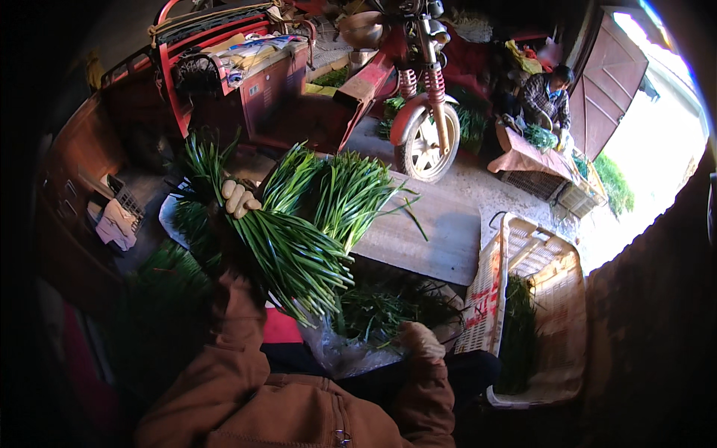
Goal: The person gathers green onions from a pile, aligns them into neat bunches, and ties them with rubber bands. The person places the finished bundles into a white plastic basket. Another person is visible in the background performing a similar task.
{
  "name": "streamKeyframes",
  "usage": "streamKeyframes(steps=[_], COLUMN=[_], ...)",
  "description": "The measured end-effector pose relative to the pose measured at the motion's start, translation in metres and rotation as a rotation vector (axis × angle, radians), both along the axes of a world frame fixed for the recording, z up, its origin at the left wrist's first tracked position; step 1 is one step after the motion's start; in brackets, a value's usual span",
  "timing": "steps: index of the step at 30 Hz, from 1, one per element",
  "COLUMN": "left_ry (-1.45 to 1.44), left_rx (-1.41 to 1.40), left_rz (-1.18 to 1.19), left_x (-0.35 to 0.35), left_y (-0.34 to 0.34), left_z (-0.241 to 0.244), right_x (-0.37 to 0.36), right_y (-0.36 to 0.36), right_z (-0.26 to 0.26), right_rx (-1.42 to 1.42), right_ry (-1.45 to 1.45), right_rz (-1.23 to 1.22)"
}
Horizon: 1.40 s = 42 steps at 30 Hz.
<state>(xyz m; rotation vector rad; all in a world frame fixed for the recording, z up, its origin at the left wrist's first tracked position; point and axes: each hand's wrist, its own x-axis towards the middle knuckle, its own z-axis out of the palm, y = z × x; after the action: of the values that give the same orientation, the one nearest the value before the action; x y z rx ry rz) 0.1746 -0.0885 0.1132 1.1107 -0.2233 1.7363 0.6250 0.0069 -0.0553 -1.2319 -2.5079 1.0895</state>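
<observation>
My left hand (240,199), in a pale glove, grips a bunch of long green chives (285,252) near its leafy end. The pale stem ends fan out down and to the right, above my lap. Two more piles of chives (347,193) lie side by side on a wooden board (437,241) just beyond. My right hand (423,340), gloved too, hovers near my right knee, and its fingers are too blurred to read. Beside it, loose chive scraps (386,308) lie on clear plastic sheeting (358,355) below the board.
A white plastic crate (560,336) with chives inside stands at my right. A red cargo tricycle (280,101) is parked beyond the board. Another person (546,101) sits at the far right, handling greens over a cloth-covered crate (532,157). More chives (168,274) lie at left.
</observation>
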Motion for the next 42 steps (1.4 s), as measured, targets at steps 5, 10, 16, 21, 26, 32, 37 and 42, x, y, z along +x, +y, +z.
streamKeyframes(steps=[5, 10, 16, 21, 26, 32, 37, 42], left_ry=[-0.086, -0.032, 0.129, -0.095, 0.087, 0.265, 0.230, 0.297], left_rx=[0.028, -0.026, 0.146, 0.117, 0.181, 0.280, 0.161, 0.218], left_rz=[0.087, -0.034, -0.153, -0.164, -0.134, -0.274, -0.168, -0.227], left_x=[-0.048, 0.017, 0.036, 0.032, 0.011, 0.008, 0.045, 0.070], left_y=[0.019, 0.025, 0.017, 0.017, 0.014, 0.036, 0.034, 0.048], left_z=[-0.069, -0.021, 0.014, 0.000, 0.006, 0.010, 0.024, 0.028], right_x=[-0.060, -0.075, -0.049, 0.015, 0.060, -0.064, -0.099, -0.111], right_y=[-0.029, -0.042, -0.053, -0.010, 0.026, -0.024, -0.030, -0.030], right_z=[0.118, 0.133, 0.187, 0.134, 0.054, 0.129, 0.168, 0.152], right_rx=[-0.827, -0.378, -0.636, -0.376, -0.779, -0.609, -0.716, -0.779], right_ry=[0.732, 0.690, 0.931, 1.330, 1.312, 0.953, 0.947, 1.006], right_rz=[0.096, -0.039, -0.065, -0.622, -0.461, -0.009, 0.062, -0.072])
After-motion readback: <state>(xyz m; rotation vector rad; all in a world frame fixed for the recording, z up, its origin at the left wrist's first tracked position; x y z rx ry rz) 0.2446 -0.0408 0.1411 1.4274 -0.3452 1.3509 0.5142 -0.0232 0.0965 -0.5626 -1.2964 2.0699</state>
